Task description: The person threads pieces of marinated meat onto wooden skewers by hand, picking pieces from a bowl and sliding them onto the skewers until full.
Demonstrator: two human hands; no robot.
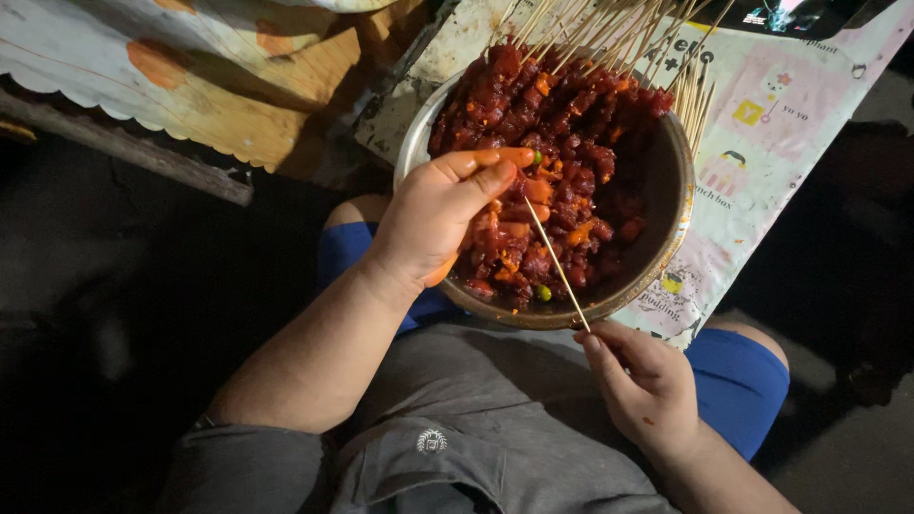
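A round metal bowl (674,195) rests on my lap, filled with red marinated meat chunks (571,124). My left hand (440,214) reaches into the bowl, its orange-stained fingers pinched on a piece of meat at the tip of a thin bamboo skewer (557,266). My right hand (647,385) holds the lower end of that skewer just below the bowl's near rim. Several finished skewers (609,33) lie fanned across the bowl's far side, sticks pointing away.
A patterned plastic cloth (790,114) covers the surface under and behind the bowl. A worn wooden board (219,95) with a scalloped edge lies at upper left. My knees in blue shorts (738,381) flank the bowl. The ground around is dark.
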